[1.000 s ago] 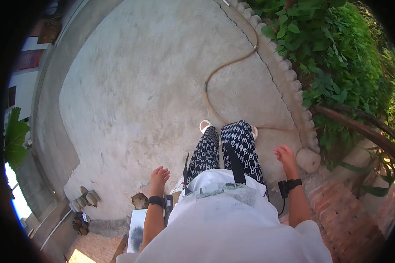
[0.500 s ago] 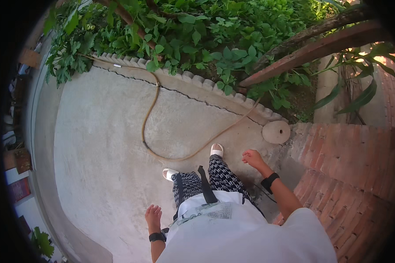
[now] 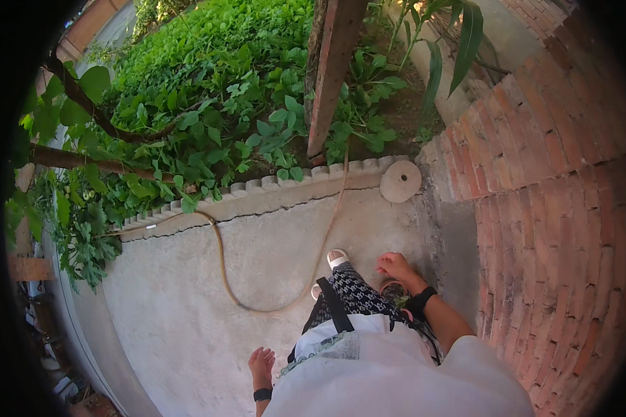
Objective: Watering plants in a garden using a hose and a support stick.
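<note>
Right fingers (image 3: 384, 263) loosely bent — hose (image 3: 222, 260) looping over concrete (image 3: 167, 292).

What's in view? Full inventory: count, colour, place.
plants: many, green, upper left to top centre
branches: at least 2, brown, upper left
wooden posts: 2, brown, top centre
scalloped edging: 1 row, grey, bordering the bed
stone disc: 1, pale, holed, at edging's right end
hose: 1, tan, looped across the concrete
concrete floor: 1, grey, centre
brickwork: red, right
pot: at least 1, reddish, below right hand, partly hidden
clutter: uncountable, mixed, left rim
slippers: 2, white, feet
trousers: 1, black-and-white, legs
shirt: 1, white, torso
strap: 1, black, front
wristbands: 2, black, wrists
left hand: 1, bare, lower centre
right hand: 1, bare, beside trousers
</note>
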A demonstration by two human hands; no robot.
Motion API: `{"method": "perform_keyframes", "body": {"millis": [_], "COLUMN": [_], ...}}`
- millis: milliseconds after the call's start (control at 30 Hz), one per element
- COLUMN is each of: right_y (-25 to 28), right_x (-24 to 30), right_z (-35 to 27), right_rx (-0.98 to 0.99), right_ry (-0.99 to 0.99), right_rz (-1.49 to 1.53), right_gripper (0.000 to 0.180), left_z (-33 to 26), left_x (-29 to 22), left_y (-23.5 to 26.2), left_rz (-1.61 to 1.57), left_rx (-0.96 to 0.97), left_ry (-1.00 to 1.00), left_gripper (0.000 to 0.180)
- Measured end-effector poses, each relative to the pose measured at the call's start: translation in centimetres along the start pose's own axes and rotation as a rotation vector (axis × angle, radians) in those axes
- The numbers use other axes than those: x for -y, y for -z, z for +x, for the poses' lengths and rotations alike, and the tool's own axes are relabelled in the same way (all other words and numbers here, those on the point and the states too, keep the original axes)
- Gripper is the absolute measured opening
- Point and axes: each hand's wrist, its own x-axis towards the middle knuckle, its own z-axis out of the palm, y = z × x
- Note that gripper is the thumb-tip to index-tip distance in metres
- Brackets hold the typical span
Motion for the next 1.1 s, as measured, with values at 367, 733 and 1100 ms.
{"method": "perform_keyframes", "body": {"millis": [367,733,1100], "right_y": [4.7,15.6,22.5], "right_x": [1.4,2.4,4.4], "right_z": [-0.1,5.8,11.1], "right_rx": [-0.040,0.023,-0.039], "right_ry": [-0.045,-0.056,-0.098], "right_rz": [0.148,0.106,0.078], "right_gripper": [0.020,0.019,0.013], "left_z": [0.0,-2.8,-4.6], "left_x": [-2.0,-1.5,-0.5], "left_y": [-3.6,-18.7,-24.1], "left_rz": [0.051,0.041,0.089], "left_rx": [0.032,0.052,-0.005], "left_ry": [-0.034,0.024,0.009], "left_gripper": [0.031,0.034,0.034]}}
